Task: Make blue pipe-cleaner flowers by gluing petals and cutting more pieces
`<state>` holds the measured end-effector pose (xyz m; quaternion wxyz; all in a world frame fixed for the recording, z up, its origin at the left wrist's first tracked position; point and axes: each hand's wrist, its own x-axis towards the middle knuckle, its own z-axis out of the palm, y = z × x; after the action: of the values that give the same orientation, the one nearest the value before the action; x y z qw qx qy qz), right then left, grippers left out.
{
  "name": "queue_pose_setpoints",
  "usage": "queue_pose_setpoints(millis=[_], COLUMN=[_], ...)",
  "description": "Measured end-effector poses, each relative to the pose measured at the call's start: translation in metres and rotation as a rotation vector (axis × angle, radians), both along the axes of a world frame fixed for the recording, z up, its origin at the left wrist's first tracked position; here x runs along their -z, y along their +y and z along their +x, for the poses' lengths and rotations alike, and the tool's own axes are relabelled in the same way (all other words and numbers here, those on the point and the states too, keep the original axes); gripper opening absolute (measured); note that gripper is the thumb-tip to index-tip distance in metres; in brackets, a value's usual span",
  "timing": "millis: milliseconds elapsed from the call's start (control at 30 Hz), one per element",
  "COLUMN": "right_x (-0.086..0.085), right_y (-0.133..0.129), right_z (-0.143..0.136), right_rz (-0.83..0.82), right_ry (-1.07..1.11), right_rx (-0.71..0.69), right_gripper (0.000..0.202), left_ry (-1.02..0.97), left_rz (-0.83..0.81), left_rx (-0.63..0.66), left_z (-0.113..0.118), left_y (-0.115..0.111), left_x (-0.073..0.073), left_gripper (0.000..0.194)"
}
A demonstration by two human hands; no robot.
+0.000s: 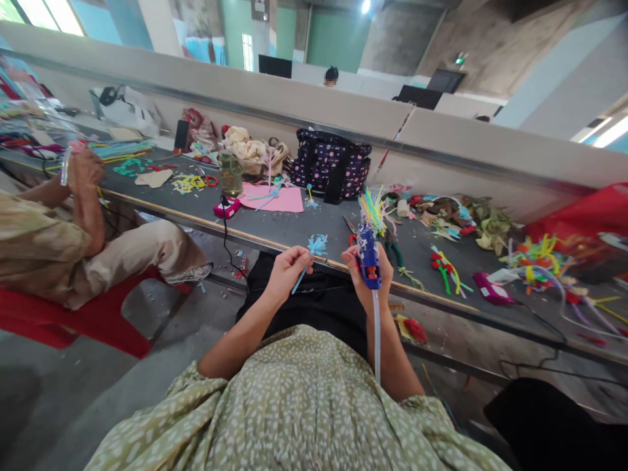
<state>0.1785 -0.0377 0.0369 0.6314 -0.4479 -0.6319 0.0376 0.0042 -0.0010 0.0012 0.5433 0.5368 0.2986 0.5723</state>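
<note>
My left hand [288,271] pinches the stem of a light blue pipe-cleaner flower [316,246] just in front of the table edge, its frayed head pointing up. To the right, my right hand [377,278] is wrapped round a dark blue patterned glue gun [367,255], which points away from me. A long whitish glue stick [377,333] runs from the back of the gun toward my lap. Beyond the gun's tip is a bundle of green, yellow and white strips [375,209]. The flower and the gun are apart.
On the dark table [294,229] are a pink sheet [289,199], a jar [230,175], a dotted bag [328,160], dark green-handled pliers [394,252] and magenta boxes [492,289]. A person [88,242] sits at the left. Colourful pipe cleaners [544,265] lie at the right.
</note>
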Motion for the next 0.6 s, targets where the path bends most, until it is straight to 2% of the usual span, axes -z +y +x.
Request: queue_pose_setpoints(millis=[200, 600], right_x=[0.003, 0.009], right_y=[0.0, -0.002], right_z=[0.0, 0.001], right_rz=[-0.029, -0.042], right_ry=[-0.007, 0.036], right_rx=[-0.068, -0.163], right_gripper=[0.01, 0.016], left_ry=[-0.12, -0.201], left_rz=[-0.022, 0.083], left_rx=[0.097, -0.001], left_z=[-0.002, 0.001], left_y=[0.002, 0.006], left_x=[0.004, 0.012], left_gripper=[0.028, 0.026])
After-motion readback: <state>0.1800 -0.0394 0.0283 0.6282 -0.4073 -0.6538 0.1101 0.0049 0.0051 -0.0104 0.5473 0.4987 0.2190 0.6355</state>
